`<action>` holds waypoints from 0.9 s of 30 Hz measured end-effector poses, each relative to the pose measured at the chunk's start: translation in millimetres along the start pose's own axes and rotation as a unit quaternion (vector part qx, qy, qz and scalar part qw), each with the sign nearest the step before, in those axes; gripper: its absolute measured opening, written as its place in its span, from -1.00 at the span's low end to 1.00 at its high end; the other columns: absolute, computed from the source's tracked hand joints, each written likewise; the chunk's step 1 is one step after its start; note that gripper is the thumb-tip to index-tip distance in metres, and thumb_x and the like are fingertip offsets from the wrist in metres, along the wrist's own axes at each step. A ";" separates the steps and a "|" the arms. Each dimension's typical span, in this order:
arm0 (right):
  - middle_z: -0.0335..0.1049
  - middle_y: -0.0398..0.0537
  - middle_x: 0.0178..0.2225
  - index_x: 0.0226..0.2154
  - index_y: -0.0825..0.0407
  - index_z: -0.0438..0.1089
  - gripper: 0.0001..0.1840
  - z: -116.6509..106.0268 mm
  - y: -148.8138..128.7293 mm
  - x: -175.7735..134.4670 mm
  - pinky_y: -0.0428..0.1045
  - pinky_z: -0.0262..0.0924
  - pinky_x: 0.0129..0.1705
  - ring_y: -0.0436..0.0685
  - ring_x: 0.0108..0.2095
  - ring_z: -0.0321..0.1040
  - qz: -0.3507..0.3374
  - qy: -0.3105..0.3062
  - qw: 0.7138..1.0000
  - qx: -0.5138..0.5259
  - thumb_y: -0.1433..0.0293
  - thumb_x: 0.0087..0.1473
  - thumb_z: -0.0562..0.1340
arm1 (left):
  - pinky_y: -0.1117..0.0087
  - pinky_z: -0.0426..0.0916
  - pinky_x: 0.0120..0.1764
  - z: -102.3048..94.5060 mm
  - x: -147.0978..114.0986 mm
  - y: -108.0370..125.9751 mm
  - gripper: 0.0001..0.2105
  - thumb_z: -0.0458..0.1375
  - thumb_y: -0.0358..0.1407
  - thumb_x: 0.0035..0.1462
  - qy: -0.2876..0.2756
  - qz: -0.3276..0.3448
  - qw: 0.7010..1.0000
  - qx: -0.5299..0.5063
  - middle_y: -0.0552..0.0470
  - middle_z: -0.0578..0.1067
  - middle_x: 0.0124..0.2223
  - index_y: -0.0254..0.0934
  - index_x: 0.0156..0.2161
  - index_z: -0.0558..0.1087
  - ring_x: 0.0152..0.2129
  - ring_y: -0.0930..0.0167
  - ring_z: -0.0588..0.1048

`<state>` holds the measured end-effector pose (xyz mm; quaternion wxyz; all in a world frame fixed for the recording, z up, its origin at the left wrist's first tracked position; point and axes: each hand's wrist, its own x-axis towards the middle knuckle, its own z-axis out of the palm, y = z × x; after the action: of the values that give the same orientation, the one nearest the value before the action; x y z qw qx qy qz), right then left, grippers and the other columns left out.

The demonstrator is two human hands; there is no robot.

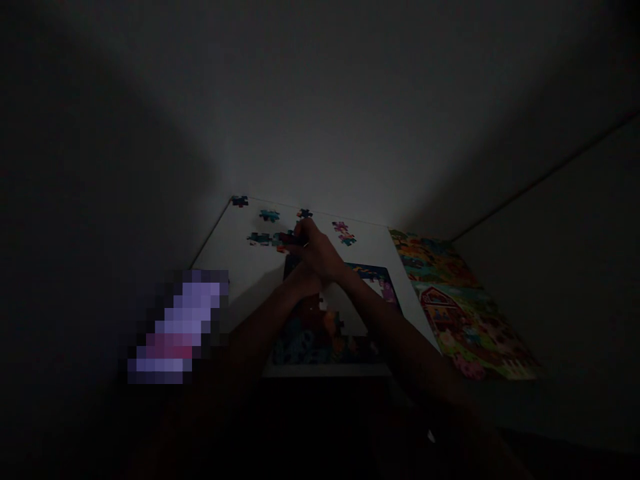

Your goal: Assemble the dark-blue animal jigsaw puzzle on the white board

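The scene is very dim. My right hand (320,252) reaches across the white tabletop, its fingers bent and drawn together beside a group of loose jigsaw pieces (260,239). Whatever it pinches is too dark to make out. My left hand (304,275) is close against it, partly behind it, and its fingers are hidden. Below both hands lies a dark-bordered, partly filled jigsaw puzzle (305,337), with a pale open area in its middle. My right forearm covers part of that puzzle.
More jigsaw pieces lie towards the far edge: a dark one (240,201), a teal one (269,215), one beyond my fingers (305,213) and a joined pink group (344,233). A colourful farm picture (465,327) lies right. A lit, pixelated screen (180,327) is at left.
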<state>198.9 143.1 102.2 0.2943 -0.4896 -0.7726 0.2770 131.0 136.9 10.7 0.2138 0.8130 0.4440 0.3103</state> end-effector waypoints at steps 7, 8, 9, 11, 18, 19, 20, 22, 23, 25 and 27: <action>0.41 -0.10 -0.23 -0.01 -0.06 0.27 -0.50 -51.2 43.0 -67.5 0.01 0.31 -0.19 0.10 -0.24 0.40 0.030 -0.012 0.973 0.228 0.25 -0.02 0.35 | 0.24 0.31 0.11 -12.3 8.9 3.1 -0.71 0.07 -0.48 0.15 -0.081 0.065 0.994 0.023 -0.10 0.53 -0.01 -0.28 -0.04 0.50 0.00 0.27 0.47; 0.42 -0.10 -0.23 -0.07 -0.05 0.31 -0.54 -54.4 48.4 -75.4 0.02 0.32 -0.20 0.09 -0.26 0.40 0.043 -0.025 0.969 0.243 0.24 -0.03 0.36 | 0.27 0.33 0.09 -13.7 9.1 2.1 -0.70 0.08 -0.49 0.13 -0.086 0.069 0.994 0.014 -0.07 0.54 -0.01 -0.25 -0.05 0.51 -0.02 0.29 0.48; 0.43 -0.10 -0.24 -0.12 -0.03 0.35 -0.58 -56.4 53.5 -82.1 0.02 0.33 -0.21 0.08 -0.28 0.40 0.053 -0.044 0.965 0.253 0.23 -0.04 0.37 | 0.29 0.34 0.07 -14.8 9.2 1.1 -0.69 0.09 -0.51 0.11 -0.091 0.074 0.993 0.005 -0.04 0.54 -0.01 -0.22 -0.06 0.51 -0.03 0.31 0.48; 0.45 -0.08 -0.25 -0.19 0.00 0.40 -0.65 -56.8 62.7 -91.6 0.03 0.34 -0.20 0.08 -0.28 0.40 0.065 -0.086 0.960 0.258 0.23 -0.04 0.37 | 0.30 0.34 0.08 -15.6 9.5 -0.6 -0.68 0.12 -0.52 0.08 -0.099 0.083 0.992 -0.002 -0.03 0.54 -0.01 -0.22 -0.08 0.53 -0.02 0.31 0.48; 0.48 -0.08 -0.20 -0.24 0.00 0.45 -0.82 -40.5 81.5 -102.0 0.06 0.32 -0.08 0.10 -0.18 0.43 0.044 -0.160 0.954 0.249 0.32 0.05 0.31 | 0.29 0.33 0.11 -10.6 11.5 -2.5 -0.57 -0.01 -0.61 0.09 -0.091 0.077 0.993 0.018 -0.02 0.52 0.04 -0.22 -0.03 0.52 0.01 0.38 0.46; 0.49 -0.08 -0.20 -0.23 0.01 0.45 -0.82 -38.9 82.1 -102.7 0.07 0.32 -0.07 0.10 -0.17 0.44 0.036 -0.168 0.956 0.239 0.33 0.07 0.29 | 0.29 0.33 0.11 -10.0 11.7 -3.0 -0.56 -0.01 -0.62 0.08 -0.090 0.081 0.992 0.022 -0.02 0.52 0.04 -0.22 -0.03 0.53 0.01 0.38 0.46; 0.49 -0.07 -0.19 -0.21 0.01 0.45 -0.82 -37.7 82.4 -103.4 0.07 0.31 -0.05 0.11 -0.16 0.44 0.028 -0.174 0.957 0.231 0.34 0.08 0.28 | 0.28 0.33 0.12 -9.6 11.8 -3.5 -0.55 0.00 -0.63 0.07 -0.087 0.085 0.992 0.025 -0.02 0.52 0.04 -0.23 -0.03 0.53 0.02 0.37 0.46; 0.50 -0.07 -0.18 -0.18 0.01 0.44 -0.81 -36.1 82.9 -104.4 0.08 0.31 -0.04 0.12 -0.15 0.45 0.015 -0.172 0.961 0.218 0.35 0.10 0.27 | 0.25 0.33 0.11 -9.1 12.1 -4.8 -0.56 0.02 -0.64 0.05 -0.083 0.091 0.992 0.028 -0.03 0.52 0.04 -0.24 -0.04 0.53 0.02 0.37 0.46; 0.50 -0.07 -0.18 -0.17 0.01 0.44 -0.81 -35.6 83.3 -104.7 0.08 0.31 -0.05 0.12 -0.15 0.45 0.012 -0.170 0.962 0.214 0.36 0.11 0.26 | 0.24 0.34 0.11 -9.0 12.1 -5.4 -0.56 0.03 -0.65 0.05 -0.082 0.092 0.992 0.027 -0.02 0.53 0.03 -0.24 -0.05 0.53 0.01 0.37 0.46; 0.51 -0.07 -0.19 -0.16 0.01 0.43 -0.81 -34.8 84.4 -105.3 0.08 0.32 -0.07 0.12 -0.17 0.45 0.014 -0.167 0.964 0.205 0.37 0.12 0.25 | 0.23 0.35 0.10 -9.0 12.1 -6.2 -0.57 0.04 -0.65 0.05 -0.081 0.093 0.992 0.027 -0.01 0.53 0.03 -0.23 -0.06 0.53 0.00 0.37 0.47; 0.51 -0.08 -0.19 -0.15 0.00 0.43 -0.81 -33.9 85.8 -105.9 0.07 0.33 -0.07 0.11 -0.18 0.46 0.012 -0.169 0.966 0.196 0.38 0.14 0.24 | 0.22 0.35 0.09 -9.3 12.0 -6.2 -0.58 0.04 -0.65 0.06 -0.083 0.097 0.991 0.029 -0.03 0.52 0.03 -0.23 -0.06 0.53 0.00 0.37 0.47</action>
<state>311.2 81.9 44.2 0.2461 -0.3774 -0.7358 0.5056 125.9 150.9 17.2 0.1953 0.8807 0.3529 0.2484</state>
